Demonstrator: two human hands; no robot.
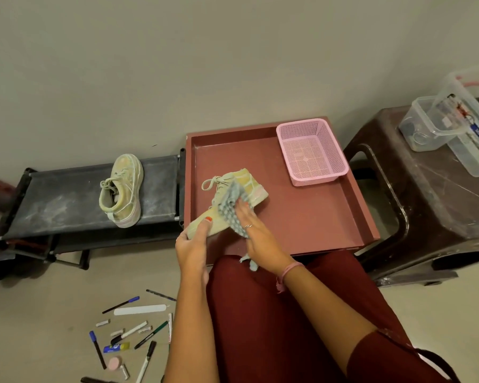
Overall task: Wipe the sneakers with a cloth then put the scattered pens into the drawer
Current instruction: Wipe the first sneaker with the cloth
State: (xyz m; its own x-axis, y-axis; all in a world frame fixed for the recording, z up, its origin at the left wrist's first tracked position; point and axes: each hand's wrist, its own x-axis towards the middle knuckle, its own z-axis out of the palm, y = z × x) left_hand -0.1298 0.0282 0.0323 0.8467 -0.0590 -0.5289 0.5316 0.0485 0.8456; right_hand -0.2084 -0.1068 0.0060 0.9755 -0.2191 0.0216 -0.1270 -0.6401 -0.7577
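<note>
Dark red trousers (274,322) nearest the lens, 2 bare forearms reaching forward over the knees. Left hand (192,244) gripping the toe end of 1 pale sneaker (246,186), thumb curled over the upper. Right hand (250,228) laid nearly flat on a spotted grey-blue cloth (231,208), fingers straight and close together, pressing it onto the shoe's side; loose tail of cloth hanging below the wrist.

Held sneaker lying on its side in a shallow reddish-brown drawer (302,225), long axis running from near left to far right, toe toward the left hand, heel toward a pink mesh basket (310,153) in the drawer's far right corner. Wiping apparently under way, with heel and far side the likely ground left to cover, reachable by sliding the right hand along that axis.

Second sneaker (122,189) upright on a dusty dark shoe rack (67,200) to the left, well apart from both hands, nearer the left one.

Pens (130,335) scattered on the beige floor at lower left, mixed with markers, a glue stick and small bits, none yet in the drawer; left hand the nearer for that step.

Brown plastic stool (426,194) at right carrying clear plastic boxes (437,125). Plain pale wall behind.
</note>
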